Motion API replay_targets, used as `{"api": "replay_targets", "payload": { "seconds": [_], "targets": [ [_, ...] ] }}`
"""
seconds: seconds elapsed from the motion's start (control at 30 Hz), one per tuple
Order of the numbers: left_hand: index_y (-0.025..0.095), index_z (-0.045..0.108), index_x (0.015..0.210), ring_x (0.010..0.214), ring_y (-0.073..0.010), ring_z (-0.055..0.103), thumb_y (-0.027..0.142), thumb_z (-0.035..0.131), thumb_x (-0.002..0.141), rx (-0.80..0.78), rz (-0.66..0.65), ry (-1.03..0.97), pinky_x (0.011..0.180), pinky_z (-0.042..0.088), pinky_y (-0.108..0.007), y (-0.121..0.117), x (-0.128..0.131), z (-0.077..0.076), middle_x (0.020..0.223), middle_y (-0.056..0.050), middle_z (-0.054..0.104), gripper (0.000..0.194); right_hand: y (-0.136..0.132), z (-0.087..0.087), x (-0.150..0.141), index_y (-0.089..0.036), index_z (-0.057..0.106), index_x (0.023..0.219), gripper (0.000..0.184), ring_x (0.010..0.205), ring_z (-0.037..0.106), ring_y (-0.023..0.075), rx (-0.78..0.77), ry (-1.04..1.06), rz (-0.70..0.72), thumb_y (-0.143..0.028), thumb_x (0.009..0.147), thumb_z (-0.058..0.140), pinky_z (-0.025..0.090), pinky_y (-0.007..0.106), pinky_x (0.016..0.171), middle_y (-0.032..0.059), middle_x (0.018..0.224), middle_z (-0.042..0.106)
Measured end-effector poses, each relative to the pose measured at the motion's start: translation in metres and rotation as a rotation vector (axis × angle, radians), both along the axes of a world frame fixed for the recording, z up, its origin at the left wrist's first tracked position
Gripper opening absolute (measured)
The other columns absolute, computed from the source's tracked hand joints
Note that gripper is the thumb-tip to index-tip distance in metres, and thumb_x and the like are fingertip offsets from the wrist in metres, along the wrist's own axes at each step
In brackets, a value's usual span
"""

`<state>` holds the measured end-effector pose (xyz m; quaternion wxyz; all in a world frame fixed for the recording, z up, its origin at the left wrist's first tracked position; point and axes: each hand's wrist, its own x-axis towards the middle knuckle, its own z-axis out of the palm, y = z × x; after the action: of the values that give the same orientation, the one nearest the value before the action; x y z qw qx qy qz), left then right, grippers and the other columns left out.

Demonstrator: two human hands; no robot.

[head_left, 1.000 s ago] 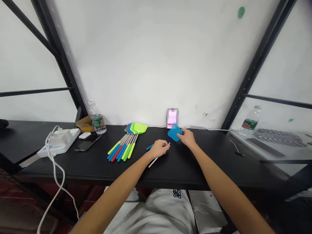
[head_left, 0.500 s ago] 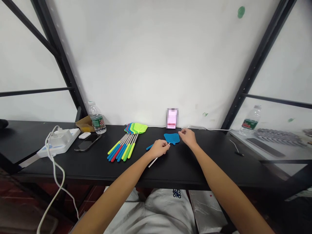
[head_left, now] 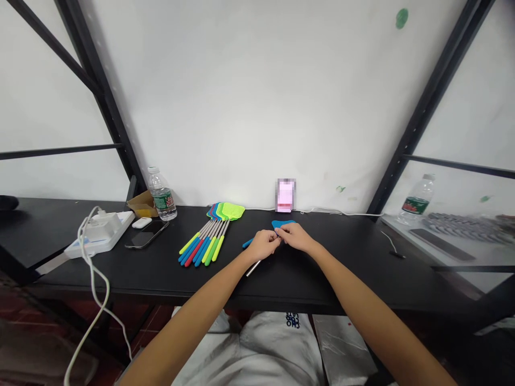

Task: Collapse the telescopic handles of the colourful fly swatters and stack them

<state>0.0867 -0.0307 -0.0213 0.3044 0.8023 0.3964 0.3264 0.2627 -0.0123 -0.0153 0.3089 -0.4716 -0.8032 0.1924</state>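
Observation:
My left hand (head_left: pixel 263 245) is shut around a thin metal shaft (head_left: pixel 253 268) that sticks out toward me at lower left, and a blue grip end (head_left: pixel 247 244) shows beyond the hand. My right hand (head_left: pixel 296 238) pinches a blue mesh fly swatter head (head_left: pixel 284 223) at its near edge. The two hands almost touch, and they hide the lower part of the head and the shaft's far end. To the left, a fanned bundle of fly swatters (head_left: pixel 207 244) with multicoloured grips lies on the black table (head_left: pixel 341 279).
A pixelated phone screen (head_left: pixel 286 196) stands at the wall. Left of it are a water bottle (head_left: pixel 162 195), a smartphone (head_left: pixel 147 235), a white power strip (head_left: pixel 100 233) and loose white cable (head_left: pixel 93 284). A second bottle (head_left: pixel 416 199) stands on a pale table to the right.
My right hand has moved left onto the blue swatter head, which was lying free half a second ago. The hands have closed together. My left hand has barely moved.

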Motion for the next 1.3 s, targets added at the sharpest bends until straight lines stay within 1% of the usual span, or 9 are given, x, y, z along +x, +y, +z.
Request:
{"api": "replay_targets", "payload": {
  "seconds": [0.23, 0.37, 0.43, 0.53, 0.63, 0.77, 0.9, 1.07, 1.3],
  "targets": [
    [0.017, 0.053, 0.059, 0.046, -0.0084, 0.047, 0.037, 0.048, 0.084, 0.012, -0.009, -0.03, 0.056, 0.038, -0.021, 0.001, -0.001, -0.002, 0.047, 0.004, 0.055, 0.032, -0.004, 0.002, -0.003, -0.019, 0.047, 0.058, 0.041, 0.047, 0.043, 0.0111, -0.161, 0.07, 0.024, -0.046, 0.089, 0.044, 0.031, 0.024, 0.049, -0.0021, 0.05, 0.049],
    [0.017, 0.054, 0.061, 0.045, -0.0084, 0.046, 0.043, 0.048, 0.086, 0.008, -0.005, -0.031, 0.055, 0.036, -0.021, 0.001, 0.0, -0.002, 0.047, 0.004, 0.054, 0.036, 0.001, 0.002, 0.001, -0.019, 0.047, 0.057, 0.042, 0.046, 0.042, 0.0106, -0.152, 0.131, 0.001, -0.048, 0.088, 0.045, 0.031, 0.024, 0.048, -0.0023, 0.049, 0.049],
    [0.017, 0.054, 0.062, 0.045, -0.0085, 0.045, 0.044, 0.048, 0.086, 0.008, 0.002, -0.027, 0.054, 0.036, -0.021, 0.001, 0.0, -0.002, 0.047, 0.004, 0.055, 0.037, 0.006, 0.001, 0.007, -0.019, 0.046, 0.057, 0.043, 0.045, 0.041, 0.0105, -0.11, 0.174, -0.055, -0.05, 0.087, 0.045, 0.03, 0.023, 0.048, -0.0027, 0.048, 0.047],
    [0.017, 0.053, 0.061, 0.046, -0.0089, 0.047, 0.044, 0.049, 0.086, 0.008, -0.005, -0.017, 0.055, 0.037, -0.022, 0.0, -0.001, -0.001, 0.048, 0.003, 0.056, 0.036, 0.016, 0.002, 0.02, -0.02, 0.044, 0.056, 0.044, 0.046, 0.041, 0.0109, -0.028, 0.253, -0.213, -0.051, 0.086, 0.046, 0.029, 0.023, 0.048, -0.0028, 0.048, 0.044],
    [0.018, 0.051, 0.061, 0.047, -0.0095, 0.048, 0.044, 0.049, 0.085, 0.008, -0.007, -0.004, 0.056, 0.037, -0.022, -0.001, -0.001, 0.002, 0.048, 0.003, 0.056, 0.036, 0.023, 0.005, 0.037, -0.02, 0.045, 0.055, 0.044, 0.049, 0.044, 0.0124, 0.052, 0.285, -0.361, -0.05, 0.086, 0.045, 0.031, 0.024, 0.05, -0.0008, 0.05, 0.048],
    [0.018, 0.052, 0.062, 0.047, -0.0099, 0.049, 0.045, 0.049, 0.085, 0.004, 0.005, 0.011, 0.057, 0.038, -0.022, -0.003, -0.001, 0.005, 0.049, 0.003, 0.057, 0.036, 0.025, 0.008, 0.053, -0.019, 0.05, 0.055, 0.043, 0.053, 0.048, 0.0147, 0.113, 0.196, -0.506, -0.046, 0.088, 0.043, 0.033, 0.026, 0.054, 0.0023, 0.053, 0.056],
    [0.018, 0.052, 0.063, 0.048, -0.0104, 0.05, 0.046, 0.048, 0.085, 0.01, 0.026, 0.011, 0.057, 0.038, -0.023, -0.003, -0.001, 0.005, 0.049, 0.003, 0.057, 0.036, 0.027, 0.007, 0.06, -0.019, 0.054, 0.054, 0.042, 0.058, 0.054, 0.0162, 0.087, 0.086, -0.564, -0.041, 0.088, 0.043, 0.035, 0.026, 0.059, 0.0048, 0.058, 0.062],
    [0.018, 0.052, 0.063, 0.048, -0.0105, 0.05, 0.045, 0.048, 0.085, 0.013, 0.02, 0.012, 0.057, 0.038, -0.023, -0.003, -0.001, 0.004, 0.049, 0.003, 0.057, 0.036, 0.03, 0.003, 0.059, -0.019, 0.054, 0.056, 0.04, 0.054, 0.054, 0.0147, 0.004, 0.185, -0.55, -0.041, 0.088, 0.045, 0.036, 0.025, 0.055, 0.004, 0.056, 0.061],
    [0.018, 0.053, 0.063, 0.05, -0.0107, 0.048, 0.045, 0.047, 0.087, 0.088, 0.05, 0.028, 0.056, 0.035, -0.023, -0.002, -0.003, 0.001, 0.052, 0.003, 0.055, 0.037, 0.025, 0.005, 0.045, -0.02, 0.045, 0.061, 0.037, 0.039, 0.039, 0.0081, -0.265, 0.709, -0.287, -0.046, 0.084, 0.056, 0.026, 0.021, 0.038, -0.0033, 0.049, 0.045]
  ]
}}
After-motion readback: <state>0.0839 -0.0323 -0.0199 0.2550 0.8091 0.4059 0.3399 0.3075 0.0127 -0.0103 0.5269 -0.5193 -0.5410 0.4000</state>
